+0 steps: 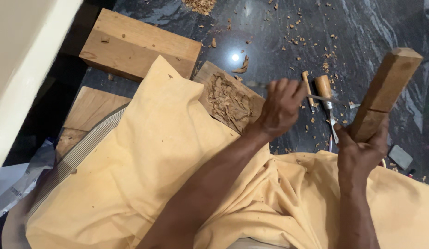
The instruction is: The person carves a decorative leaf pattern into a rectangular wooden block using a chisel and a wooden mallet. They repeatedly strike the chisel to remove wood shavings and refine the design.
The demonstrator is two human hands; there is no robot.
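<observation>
A partly carved wooden panel [229,99], its face cut into leafy relief, lies on the dark stone floor [375,27] at the centre of the scene, its near edge tucked under the yellow cloth [168,161] over my lap. My left hand [280,108] is closed around a thin metal chisel [322,97] just right of the panel, the blade pointing right. My right hand [361,150], further right, grips the lower end of a squared wooden mallet block [382,94], which stands tilted up and away from me. Between the two hands, wooden-handled chisels [324,90] lie on the floor. Wood shavings [311,32] are scattered across the far floor. Two plain timber blocks [136,44] sit at far left, beside a pale wall [25,60].
</observation>
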